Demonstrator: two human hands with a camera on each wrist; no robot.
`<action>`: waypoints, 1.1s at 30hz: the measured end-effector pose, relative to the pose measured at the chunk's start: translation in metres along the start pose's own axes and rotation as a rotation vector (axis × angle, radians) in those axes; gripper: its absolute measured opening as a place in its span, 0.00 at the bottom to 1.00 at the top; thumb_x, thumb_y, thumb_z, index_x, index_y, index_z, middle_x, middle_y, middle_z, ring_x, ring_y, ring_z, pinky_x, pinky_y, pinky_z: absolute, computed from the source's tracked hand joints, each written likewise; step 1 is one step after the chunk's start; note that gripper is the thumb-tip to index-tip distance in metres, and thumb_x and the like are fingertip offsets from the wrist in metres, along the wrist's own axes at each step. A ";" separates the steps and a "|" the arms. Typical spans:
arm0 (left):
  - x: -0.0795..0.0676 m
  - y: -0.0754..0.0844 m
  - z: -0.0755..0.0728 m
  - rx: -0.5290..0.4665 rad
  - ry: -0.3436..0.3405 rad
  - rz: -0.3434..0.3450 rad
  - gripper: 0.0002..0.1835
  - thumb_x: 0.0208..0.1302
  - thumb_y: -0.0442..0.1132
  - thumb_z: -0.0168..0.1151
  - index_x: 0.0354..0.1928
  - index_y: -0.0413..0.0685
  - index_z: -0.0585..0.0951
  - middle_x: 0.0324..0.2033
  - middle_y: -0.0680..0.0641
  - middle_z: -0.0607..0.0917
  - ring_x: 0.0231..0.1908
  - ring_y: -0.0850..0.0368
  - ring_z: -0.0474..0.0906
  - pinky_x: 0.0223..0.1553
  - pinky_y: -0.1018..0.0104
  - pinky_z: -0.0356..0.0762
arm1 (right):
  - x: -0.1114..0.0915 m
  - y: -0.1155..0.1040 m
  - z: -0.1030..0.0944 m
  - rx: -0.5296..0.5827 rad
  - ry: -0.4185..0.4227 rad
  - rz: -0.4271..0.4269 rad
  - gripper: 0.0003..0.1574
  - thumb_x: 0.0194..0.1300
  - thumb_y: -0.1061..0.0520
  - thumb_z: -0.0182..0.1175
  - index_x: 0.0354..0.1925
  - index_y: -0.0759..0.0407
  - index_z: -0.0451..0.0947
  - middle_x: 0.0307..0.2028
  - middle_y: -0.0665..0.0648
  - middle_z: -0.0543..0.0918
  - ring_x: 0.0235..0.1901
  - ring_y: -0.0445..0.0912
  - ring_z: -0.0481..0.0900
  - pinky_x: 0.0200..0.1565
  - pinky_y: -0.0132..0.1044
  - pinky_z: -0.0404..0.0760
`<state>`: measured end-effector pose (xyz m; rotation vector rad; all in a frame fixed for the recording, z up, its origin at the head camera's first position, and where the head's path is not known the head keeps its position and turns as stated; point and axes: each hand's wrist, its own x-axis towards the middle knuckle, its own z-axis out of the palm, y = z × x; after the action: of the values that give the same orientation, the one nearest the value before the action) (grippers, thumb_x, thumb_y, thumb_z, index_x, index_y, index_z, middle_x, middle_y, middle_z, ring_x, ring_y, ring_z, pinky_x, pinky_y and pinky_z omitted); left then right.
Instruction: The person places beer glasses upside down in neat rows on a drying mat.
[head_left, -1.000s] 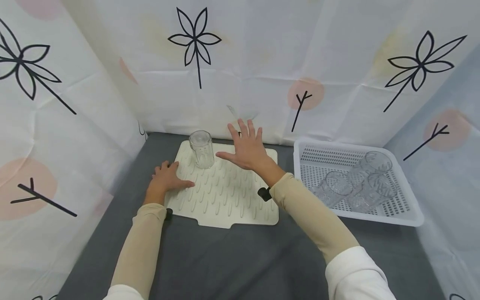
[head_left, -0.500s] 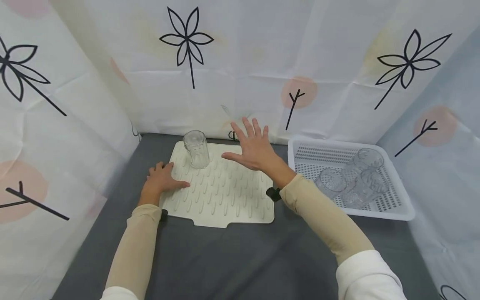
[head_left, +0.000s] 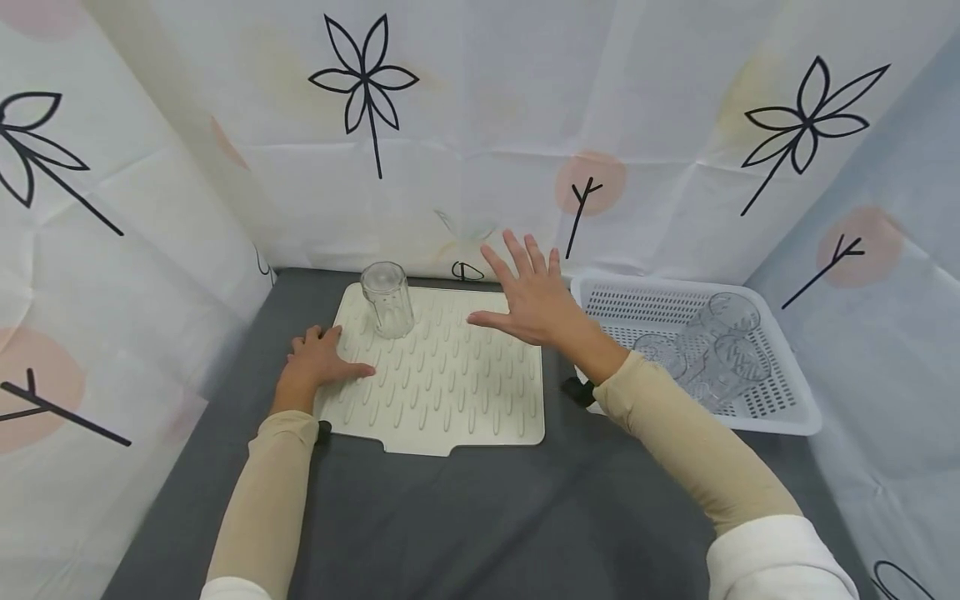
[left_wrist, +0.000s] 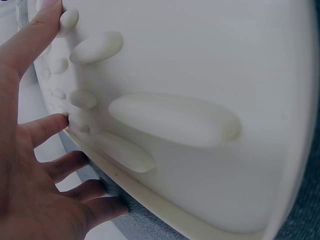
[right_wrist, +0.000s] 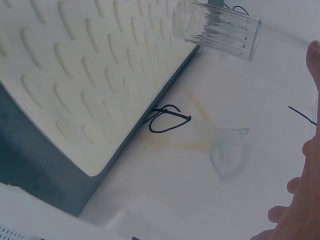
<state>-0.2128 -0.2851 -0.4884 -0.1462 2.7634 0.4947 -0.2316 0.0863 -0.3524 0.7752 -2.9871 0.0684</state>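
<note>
A cream drying mat (head_left: 450,400) with raised oval ridges lies on the dark grey table. On its back left part stands a clear drinking glass (head_left: 390,304), seen also in the right wrist view. My left hand (head_left: 315,368) rests at the mat's left edge, thumb over the ridges and fingers spread. In the left wrist view, the fingers (left_wrist: 70,166) reach along the mat's border and the cloth beside it. Raised in the air, my right hand (head_left: 536,302) has its fingers spread and holds nothing, between the mat and the white basket (head_left: 806,417).
Several clear glasses (head_left: 738,362) sit inside the perforated plastic basket on the right. A white patterned curtain (head_left: 480,100) stands behind and on both sides of the table. Dark table cloth (head_left: 480,525) extends in front of the mat.
My right hand has moved right, from over the mat's back toward the basket, still spread. The left hand stays at the mat's edge. The whole view has shifted slightly.
</note>
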 end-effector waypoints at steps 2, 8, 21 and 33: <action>0.000 0.000 0.000 -0.001 0.002 0.002 0.65 0.44 0.74 0.63 0.75 0.41 0.48 0.70 0.24 0.46 0.66 0.18 0.42 0.60 0.21 0.47 | -0.004 0.005 -0.001 -0.001 -0.004 0.002 0.63 0.55 0.15 0.43 0.76 0.37 0.29 0.77 0.55 0.31 0.76 0.61 0.34 0.70 0.69 0.43; 0.002 -0.001 0.003 -0.002 0.002 -0.006 0.66 0.43 0.75 0.63 0.75 0.41 0.48 0.70 0.24 0.46 0.66 0.18 0.42 0.60 0.20 0.46 | -0.018 0.020 -0.004 0.004 -0.012 0.014 0.63 0.55 0.17 0.46 0.76 0.38 0.32 0.77 0.56 0.32 0.76 0.61 0.35 0.69 0.70 0.43; 0.002 -0.006 0.003 -0.002 0.013 -0.003 0.66 0.43 0.75 0.63 0.74 0.40 0.48 0.69 0.23 0.46 0.66 0.18 0.42 0.58 0.20 0.46 | -0.041 0.049 -0.011 0.006 -0.036 0.053 0.63 0.55 0.17 0.47 0.76 0.40 0.34 0.77 0.56 0.31 0.76 0.62 0.36 0.69 0.70 0.43; 0.004 -0.003 0.005 0.007 0.014 -0.001 0.67 0.42 0.77 0.63 0.74 0.40 0.49 0.69 0.23 0.47 0.65 0.18 0.44 0.58 0.20 0.48 | -0.063 0.082 -0.011 0.018 -0.070 0.090 0.64 0.55 0.20 0.52 0.76 0.43 0.36 0.77 0.59 0.35 0.75 0.63 0.38 0.68 0.72 0.43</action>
<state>-0.2146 -0.2862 -0.4953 -0.1494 2.7783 0.4858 -0.2164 0.1886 -0.3483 0.6588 -3.0910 0.0735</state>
